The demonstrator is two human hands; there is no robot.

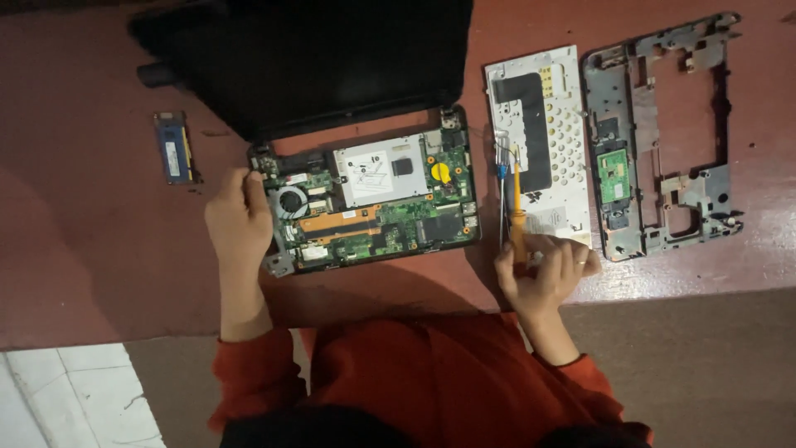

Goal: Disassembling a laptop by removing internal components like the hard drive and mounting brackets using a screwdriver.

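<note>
The laptop base [369, 203] lies opened mid-tabletop, keyboard plate [543, 141] and frame [659, 137] already set aside right. Left hand [239, 217] steadies its left edge, fingers seemingly curled; right hand [543, 270] fingers grip an orange screwdriver [517, 217].

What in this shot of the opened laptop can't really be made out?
- Head view: the screwdriver handle's lower end, wrapped by the right hand.
- The laptop left edge, covered by the left hand.
- The lid, too dark, cut off by the top edge.
- Chips and screws on the board: too small.
- The memory stick label: blurred.
</note>
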